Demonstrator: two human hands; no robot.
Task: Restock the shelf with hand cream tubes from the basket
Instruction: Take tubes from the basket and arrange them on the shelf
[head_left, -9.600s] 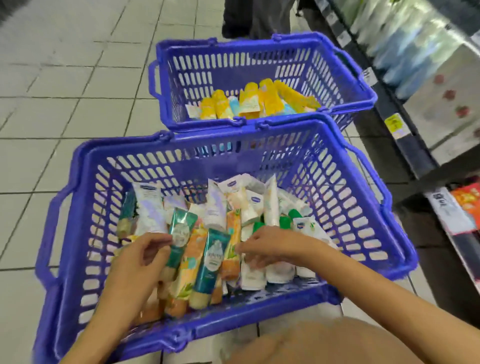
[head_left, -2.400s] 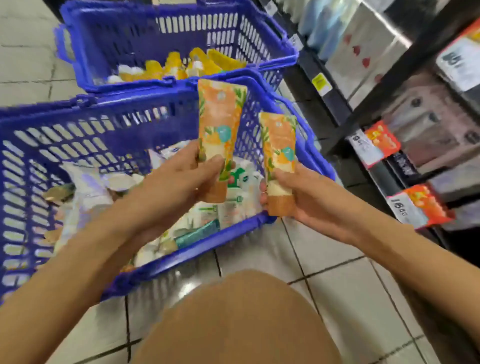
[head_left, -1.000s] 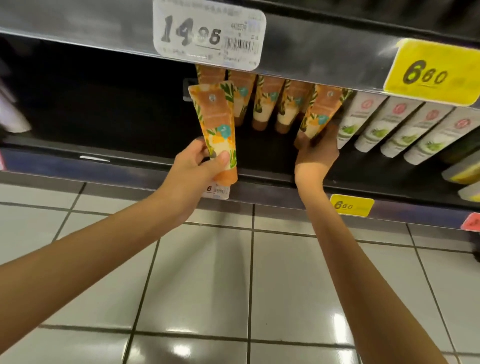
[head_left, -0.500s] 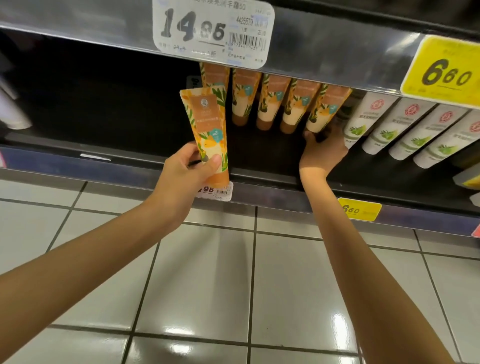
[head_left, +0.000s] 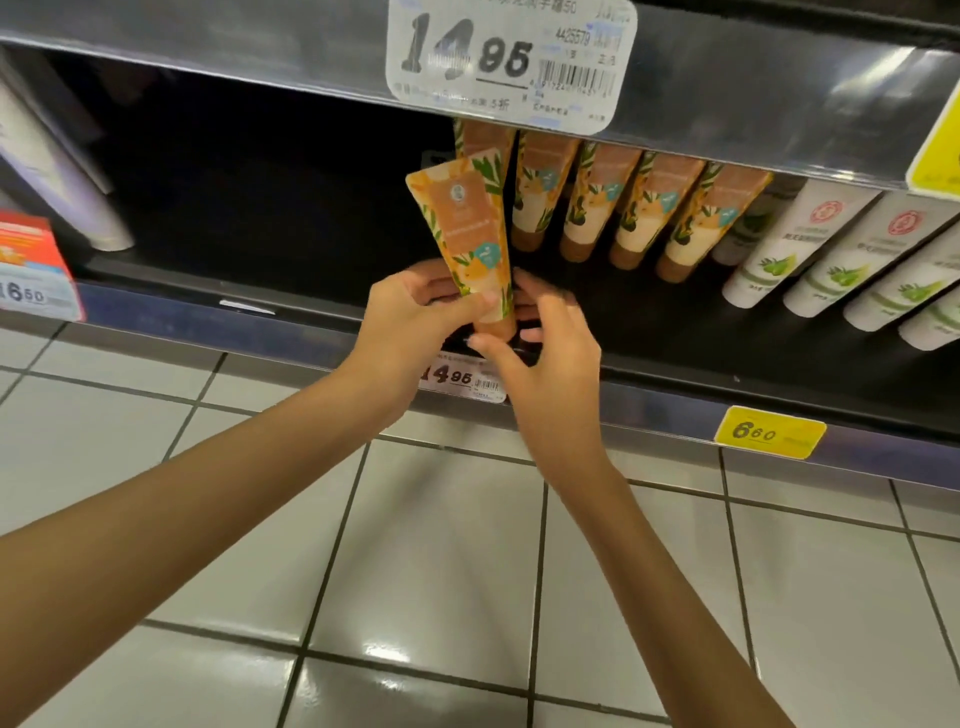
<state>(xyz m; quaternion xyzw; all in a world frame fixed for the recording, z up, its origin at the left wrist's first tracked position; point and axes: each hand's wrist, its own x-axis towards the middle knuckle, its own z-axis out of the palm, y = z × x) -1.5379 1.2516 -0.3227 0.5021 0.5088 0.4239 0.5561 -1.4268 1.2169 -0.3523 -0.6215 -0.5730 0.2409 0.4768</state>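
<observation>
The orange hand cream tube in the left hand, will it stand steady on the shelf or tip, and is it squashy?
Probably light: the left hand pinches the orange plastic tube near its cap with fingertips. Likely tippy, being tall on a narrow cap; the shelved orange tubes beside it appear to lean. Its flat crimped top suggests a soft, squeezable body.
</observation>
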